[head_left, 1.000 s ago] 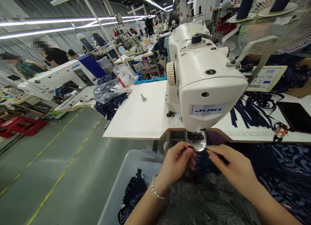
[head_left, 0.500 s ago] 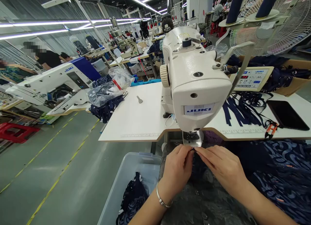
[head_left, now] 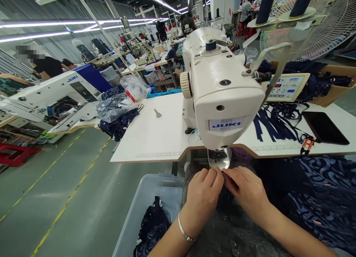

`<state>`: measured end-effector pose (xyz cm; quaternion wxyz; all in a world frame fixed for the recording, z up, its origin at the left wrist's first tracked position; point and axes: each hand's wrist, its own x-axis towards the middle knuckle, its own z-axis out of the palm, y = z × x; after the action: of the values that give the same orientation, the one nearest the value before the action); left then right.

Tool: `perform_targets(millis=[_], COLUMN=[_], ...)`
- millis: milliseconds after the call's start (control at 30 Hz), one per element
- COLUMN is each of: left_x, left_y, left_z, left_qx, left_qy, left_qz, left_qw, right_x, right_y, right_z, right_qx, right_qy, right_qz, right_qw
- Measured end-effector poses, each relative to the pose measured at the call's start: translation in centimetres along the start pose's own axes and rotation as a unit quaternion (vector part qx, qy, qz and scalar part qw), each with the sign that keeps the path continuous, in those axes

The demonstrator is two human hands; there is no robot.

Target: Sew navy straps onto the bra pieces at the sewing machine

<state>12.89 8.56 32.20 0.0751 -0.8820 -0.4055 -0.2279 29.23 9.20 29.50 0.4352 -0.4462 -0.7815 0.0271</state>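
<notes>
My left hand [head_left: 204,190] and my right hand [head_left: 247,186] meet fingertip to fingertip just in front of a white JUKI sewing machine's head [head_left: 226,90]. Both are closed in a pinch on a small dark piece of fabric, mostly hidden by the fingers. Right behind the fingertips shows the machine's shiny metal sewing bed [head_left: 221,163], below the needle area. Navy fabric [head_left: 226,197] hangs under my hands, in shadow. A dark grey apron or cloth [head_left: 219,231] with several drops or small discs on it covers my lap.
On the white tabletop [head_left: 164,134] lie a small metal key-like piece [head_left: 157,113], navy straps [head_left: 268,129], orange thread snips [head_left: 307,145] and a black phone [head_left: 325,127]. A clear plastic bin [head_left: 144,183] with navy pieces stands low left. Patterned navy fabric [head_left: 325,190] fills the lower right.
My fingers have shifted their pinch slightly, and the dark bit between them shows less. My right hand is more curled. The camera view has turned a little.
</notes>
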Motion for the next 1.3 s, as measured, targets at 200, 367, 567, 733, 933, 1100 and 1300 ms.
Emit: perform_targets(millis=[200,367,567,733,933,1100,1300], left_x=[-0.3,-0.1,-0.1,-0.1,-0.8,-0.5,-0.3], left_y=[0.4,0.5,0.4,0.9,0.8,0.2,-0.5], left_z=[0.4,0.6,0.7,1.3,1.8,0.9,1.3], left_qx=[-0.014,-0.057,-0.052,-0.041,-0.043,-0.065,-0.104], left_qy=[-0.008,-0.007,-0.034,-0.037,0.014,-0.051,-0.140], left_qz=[-0.015,-0.079,-0.069,-0.079,-0.059,-0.062,-0.094], left_qw=[1.000,0.995,0.996,0.995,0.997,0.995,0.980], right_x=[-0.2,-0.4,-0.3,-0.1,-0.1,-0.3,-1.6], right_y=[0.2,0.5,1.6,1.3,1.3,2.2,2.4], right_z=[-0.2,-1.5,-1.7,-1.2,-1.2,-2.5,-2.4], right_qx=[0.115,0.175,0.161,0.130,0.168,0.155,0.099], right_qy=[-0.055,-0.142,-0.196,-0.073,-0.065,-0.207,-0.217], right_qz=[0.068,0.141,0.140,0.187,0.239,0.093,0.016], right_qw=[0.990,0.964,0.957,0.971,0.954,0.961,0.971])
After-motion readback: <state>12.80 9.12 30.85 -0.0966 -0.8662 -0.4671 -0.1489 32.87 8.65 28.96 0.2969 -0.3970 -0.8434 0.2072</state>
